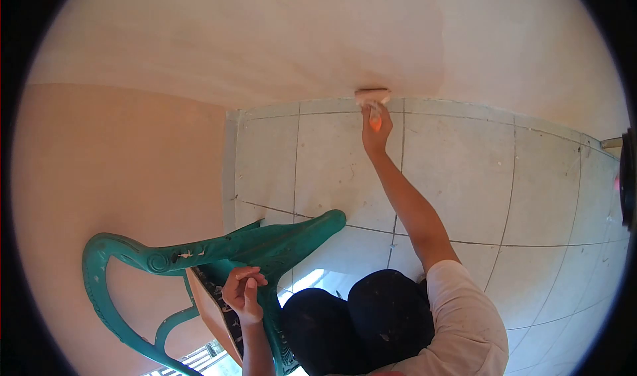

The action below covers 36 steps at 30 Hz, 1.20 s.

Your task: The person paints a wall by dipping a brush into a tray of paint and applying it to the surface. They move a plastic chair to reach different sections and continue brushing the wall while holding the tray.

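Note:
My right hand [377, 130] is closed around the orange handle of a paintbrush [373, 98]. The brush's wide, paint-coated head lies against the peach-coloured wall [318, 51], just above the pale tile skirting. Low on the left, my left hand [243, 293] is loosely curled, with thumb and fingers a little apart and no object visible in them. It overlaps a green plastic armchair [265, 243] in this view. Beside that hand is a container [215, 309] with a peach surface and a dark, paint-spotted side, partly hidden by the hand and forearm.
Pale floor tiles [458, 177] with dark joints run along the wall. A second, darker peach wall [126, 157] meets it at the left corner. My dark-clad knees [385, 309] are bent at the bottom centre. A dark object [627, 177] stands at the far right edge.

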Each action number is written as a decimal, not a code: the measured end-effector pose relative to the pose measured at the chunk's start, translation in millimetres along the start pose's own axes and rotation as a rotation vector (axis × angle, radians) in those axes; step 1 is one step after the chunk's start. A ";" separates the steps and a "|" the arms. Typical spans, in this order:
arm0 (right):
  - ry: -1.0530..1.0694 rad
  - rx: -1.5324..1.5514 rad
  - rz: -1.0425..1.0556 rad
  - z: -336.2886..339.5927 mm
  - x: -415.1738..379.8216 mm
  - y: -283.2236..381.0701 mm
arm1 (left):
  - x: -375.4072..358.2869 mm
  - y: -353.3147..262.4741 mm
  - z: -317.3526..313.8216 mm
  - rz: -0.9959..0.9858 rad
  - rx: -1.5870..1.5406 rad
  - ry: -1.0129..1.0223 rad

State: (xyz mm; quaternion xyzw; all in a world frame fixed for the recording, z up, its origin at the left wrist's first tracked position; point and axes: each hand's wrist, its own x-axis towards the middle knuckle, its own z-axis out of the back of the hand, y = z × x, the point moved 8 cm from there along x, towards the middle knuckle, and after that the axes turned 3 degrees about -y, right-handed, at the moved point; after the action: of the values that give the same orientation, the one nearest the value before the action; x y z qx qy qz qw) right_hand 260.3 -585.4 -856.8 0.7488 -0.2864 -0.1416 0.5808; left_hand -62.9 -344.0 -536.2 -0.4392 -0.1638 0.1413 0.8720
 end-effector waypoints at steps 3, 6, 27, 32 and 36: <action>-0.004 -0.063 0.098 8.1 -14.0 3.3 | 0.0 0.4 -0.5 -0.004 -0.019 0.008; -0.052 -0.055 0.122 3.3 -0.4 0.2 | 1.6 -3.9 -3.7 0.003 0.033 -0.020; 0.317 -0.055 -0.275 175.9 -54.5 91.0 | 6.9 -11.2 -4.1 -0.070 -0.051 0.053; 0.035 -0.084 -0.193 316.2 -23.0 181.5 | 6.9 -7.7 -3.5 -0.085 -0.175 0.061; -0.129 -0.115 -0.079 361.0 -13.5 266.7 | 5.4 -9.9 -0.8 -0.148 -0.230 0.044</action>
State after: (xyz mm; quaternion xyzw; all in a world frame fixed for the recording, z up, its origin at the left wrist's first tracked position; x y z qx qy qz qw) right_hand -17.6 -905.1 -707.9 0.7141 -0.2850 -0.2284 0.5972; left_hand -56.7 -348.1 -527.7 -0.5261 -0.1919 0.0474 0.8271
